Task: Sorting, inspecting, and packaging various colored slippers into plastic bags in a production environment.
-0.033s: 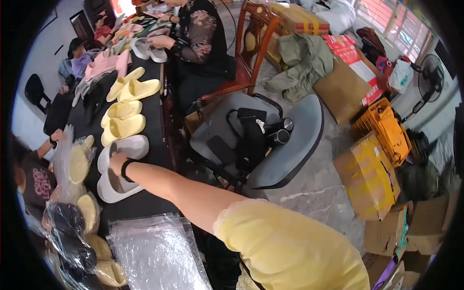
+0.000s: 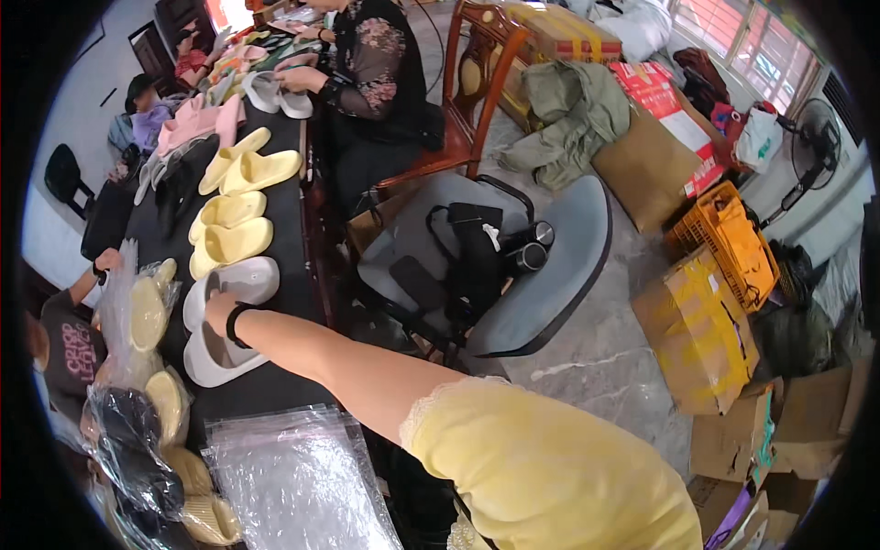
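A long black table (image 2: pixel 275 385) holds rows of shoes; white slippers (image 2: pixel 220 316), yellow slippers (image 2: pixel 234 229), pink ones (image 2: pixel 197 119). Clear plastic bags (image 2: pixel 293 477) lie at its near end.

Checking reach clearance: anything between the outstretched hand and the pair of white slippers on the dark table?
Nothing visible. The hand is already on the white slippers, resting at the near one's opening. Yellow slippers lie beyond them, and clear plastic bags lie nearer the person; neither crosses the arm's path. Which hand it is cannot be told.

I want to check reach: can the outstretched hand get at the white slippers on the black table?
Probably yes. The hand already lies on the white slippers, and nothing stands between them on the black table.
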{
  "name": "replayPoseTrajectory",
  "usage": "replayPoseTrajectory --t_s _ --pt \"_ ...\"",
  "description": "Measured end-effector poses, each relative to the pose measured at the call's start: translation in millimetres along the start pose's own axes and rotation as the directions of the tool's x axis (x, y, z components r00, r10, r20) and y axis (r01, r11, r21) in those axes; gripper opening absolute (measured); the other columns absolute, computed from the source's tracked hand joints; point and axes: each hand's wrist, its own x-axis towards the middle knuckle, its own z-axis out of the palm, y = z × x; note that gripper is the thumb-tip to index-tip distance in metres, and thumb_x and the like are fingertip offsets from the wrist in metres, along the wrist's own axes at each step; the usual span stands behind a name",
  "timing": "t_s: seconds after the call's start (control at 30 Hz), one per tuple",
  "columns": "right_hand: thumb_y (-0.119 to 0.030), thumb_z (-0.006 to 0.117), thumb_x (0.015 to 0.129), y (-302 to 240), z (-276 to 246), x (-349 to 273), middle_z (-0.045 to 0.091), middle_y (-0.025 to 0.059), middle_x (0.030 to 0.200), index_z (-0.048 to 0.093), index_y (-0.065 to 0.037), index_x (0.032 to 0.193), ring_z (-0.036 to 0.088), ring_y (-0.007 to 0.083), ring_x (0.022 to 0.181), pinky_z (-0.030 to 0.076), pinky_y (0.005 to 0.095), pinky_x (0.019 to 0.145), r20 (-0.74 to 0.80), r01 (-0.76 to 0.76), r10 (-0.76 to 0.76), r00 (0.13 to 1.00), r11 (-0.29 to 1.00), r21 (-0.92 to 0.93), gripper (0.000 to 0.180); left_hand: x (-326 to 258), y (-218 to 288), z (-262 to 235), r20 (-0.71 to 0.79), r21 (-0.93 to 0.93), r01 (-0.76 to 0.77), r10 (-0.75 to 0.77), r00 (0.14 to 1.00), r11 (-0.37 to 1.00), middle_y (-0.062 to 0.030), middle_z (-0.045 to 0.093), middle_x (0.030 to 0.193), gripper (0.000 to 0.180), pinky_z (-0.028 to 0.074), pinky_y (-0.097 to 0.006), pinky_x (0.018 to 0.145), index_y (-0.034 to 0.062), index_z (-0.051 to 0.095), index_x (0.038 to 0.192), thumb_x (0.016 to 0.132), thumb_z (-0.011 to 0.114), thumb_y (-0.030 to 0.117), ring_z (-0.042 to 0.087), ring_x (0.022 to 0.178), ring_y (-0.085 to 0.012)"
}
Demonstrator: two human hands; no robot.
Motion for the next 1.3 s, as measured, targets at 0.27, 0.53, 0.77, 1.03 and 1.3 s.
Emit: replayPoseTrajectory --t_s 0.27,0.53,0.77,1.03,1.3 --pt "-0.016 0.065 0.058 -53 -47 -91 0.059 0.0204 0.063 0.065 0.001 0.067 0.056 0.0340 0.057 0.044 0.0450 0.049 -0.297 0.595 -0.531 0.794 0.781 0.193 0.019 -5 -10 20 -0.071 0.072 0.010 -0.005 0.997 0.997 -0.0377 0.054 0.105 0.108 0.045 -0.052 0.087 -0.0148 0.051 0.115 0.070 0.040 0.083 0.053 0.103 -0.0505" --pt "-0.020 0.043 0.097 -130 14 -304 0.054 0.0137 0.123 0.038 -0.012 0.135 0.061 0.0318 0.093 0.053 0.0469 0.074 0.375 -0.320 -0.905 0.200 0.302 0.898 0.039 -7 -6 33 -0.147 0.028 0.063 -0.058 0.987 0.998 -0.0391 0.053 0.108 0.109 0.045 -0.053 0.084 -0.0148 0.050 0.115 0.069 0.040 0.084 0.052 0.103 -0.0520" --pt "-0.013 0.057 0.082 -35 6 -243 0.062 0.0147 0.071 0.057 0.001 0.090 0.062 0.0268 0.065 0.049 0.0383 0.056 0.223 -0.051 -0.310 0.924 0.478 0.877 0.016 -3 -7 36 -0.087 0.015 0.020 -0.019 0.996 1.000 -0.0408 0.051 0.109 0.112 0.044 -0.055 0.084 -0.0149 0.047 0.117 0.067 0.041 0.085 0.052 0.103 -0.0533" --pt "-0.011 0.054 0.082 -110 -43 -255 0.054 0.0166 0.086 0.050 0.004 0.106 0.059 0.0263 0.064 0.049 0.0384 0.054 0.179 -0.070 -0.605 0.775 0.199 0.977 0.028 -8 -6 43 -0.100 -0.027 0.056 -0.059 0.993 0.998 -0.0409 0.050 0.110 0.113 0.043 -0.055 0.086 -0.0153 0.046 0.119 0.067 0.043 0.085 0.051 0.103 -0.0537" --pt "-0.018 0.056 0.084 -181 -41 -298 0.053 0.0172 0.105 0.026 0.003 0.133 0.063 0.0265 0.082 0.056 0.0398 0.061 0.459 -0.737 -0.844 0.277 0.120 0.665 0.061 24 8 -26 0.464 -0.164 0.258 -0.156 0.872 0.952 -0.0409 0.041 0.124 0.112 0.028 -0.056 0.102 -0.0150 0.037 0.127 0.068 0.051 0.079 0.035 0.123 -0.0496"
